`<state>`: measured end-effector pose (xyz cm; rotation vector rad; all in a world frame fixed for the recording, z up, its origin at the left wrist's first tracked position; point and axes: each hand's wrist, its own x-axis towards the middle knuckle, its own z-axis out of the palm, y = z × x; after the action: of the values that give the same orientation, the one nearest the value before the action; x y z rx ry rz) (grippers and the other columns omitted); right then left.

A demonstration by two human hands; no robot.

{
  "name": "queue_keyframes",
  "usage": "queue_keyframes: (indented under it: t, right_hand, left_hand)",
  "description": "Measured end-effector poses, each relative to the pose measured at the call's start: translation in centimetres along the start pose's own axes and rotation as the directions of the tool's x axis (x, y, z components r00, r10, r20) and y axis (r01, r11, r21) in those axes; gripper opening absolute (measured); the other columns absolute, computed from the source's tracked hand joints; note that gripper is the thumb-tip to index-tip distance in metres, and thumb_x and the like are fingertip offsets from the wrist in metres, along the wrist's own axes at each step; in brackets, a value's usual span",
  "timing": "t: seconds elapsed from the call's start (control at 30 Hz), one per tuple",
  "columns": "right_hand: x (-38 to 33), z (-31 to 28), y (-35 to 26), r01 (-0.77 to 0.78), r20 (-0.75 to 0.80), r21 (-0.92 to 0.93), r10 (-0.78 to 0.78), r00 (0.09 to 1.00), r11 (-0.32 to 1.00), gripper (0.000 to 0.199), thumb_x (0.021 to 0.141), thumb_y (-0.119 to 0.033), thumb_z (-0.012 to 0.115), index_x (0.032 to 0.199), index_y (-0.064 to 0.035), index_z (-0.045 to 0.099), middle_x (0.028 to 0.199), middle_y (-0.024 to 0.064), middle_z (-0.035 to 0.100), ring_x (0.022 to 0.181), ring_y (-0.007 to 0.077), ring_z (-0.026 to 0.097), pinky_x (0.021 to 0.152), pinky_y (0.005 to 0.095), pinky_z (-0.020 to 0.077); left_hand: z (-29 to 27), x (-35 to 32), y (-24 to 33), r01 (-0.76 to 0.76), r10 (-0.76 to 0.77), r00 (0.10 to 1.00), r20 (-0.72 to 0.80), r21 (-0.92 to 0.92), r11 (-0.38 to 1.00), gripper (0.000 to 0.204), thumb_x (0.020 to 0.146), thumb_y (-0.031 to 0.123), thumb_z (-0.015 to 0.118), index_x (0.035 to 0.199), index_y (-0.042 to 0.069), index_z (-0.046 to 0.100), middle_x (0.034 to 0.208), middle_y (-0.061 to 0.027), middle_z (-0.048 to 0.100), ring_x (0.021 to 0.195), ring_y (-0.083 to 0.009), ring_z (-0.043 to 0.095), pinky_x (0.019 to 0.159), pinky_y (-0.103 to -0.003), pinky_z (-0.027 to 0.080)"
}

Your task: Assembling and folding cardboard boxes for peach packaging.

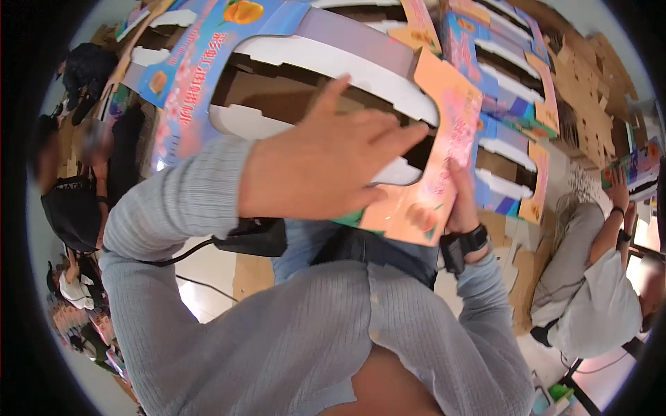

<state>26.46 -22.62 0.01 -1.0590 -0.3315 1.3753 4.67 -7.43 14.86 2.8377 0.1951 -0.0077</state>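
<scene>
The left hand (319, 163) spreads its fingers wide over the long opening of a printed carton (374, 90), and hides part of the near flap. The right hand (463, 197) is at the carton's orange end, just right of those fingertips; its lower fingers seem tucked from sight, so I can't tell whether they grip. Farther right, more cartons (508, 83) run off the top edge.
</scene>
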Motion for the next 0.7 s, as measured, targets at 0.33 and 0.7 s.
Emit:
queue_keyframes:
  t: [0.33, 0.7]
  right_hand:
    - [-0.3, -9.2, -1.2, -0.198, 0.002, -0.115, 0.2, 0.98, 0.973, 0.042, 0.103, -0.036, 0.055, 0.132, -0.006, 0.054, 0.117, 0.0052, 0.066, 0.103, 0.0151, 0.066, 0.091, 0.0315, 0.053]
    - [-1.7, -7.1, -2.7, 0.231, 0.175, -0.965, -0.36, 0.916, 0.12, 0.083, 0.087, -0.041, 0.073, 0.147, 0.0031, 0.038, 0.148, 0.0223, 0.043, 0.138, 0.0365, 0.04, 0.113, 0.0443, 0.0341]
  left_hand:
    - [6.1, -3.8, 1.0, 0.162, -0.153, 0.986, 0.064, -0.168, 0.972, 0.069, 0.089, 0.025, 0.069, 0.149, 0.007, 0.04, 0.148, -0.0128, 0.046, 0.142, -0.0291, 0.04, 0.116, -0.064, 0.01]
    - [11.8, -2.9, 0.9, 0.14, -0.142, 0.989, -0.036, -0.052, 0.989, 0.079, 0.083, 0.04, 0.073, 0.148, 0.007, 0.041, 0.151, -0.0155, 0.041, 0.143, -0.0323, 0.036, 0.115, -0.065, 0.013]
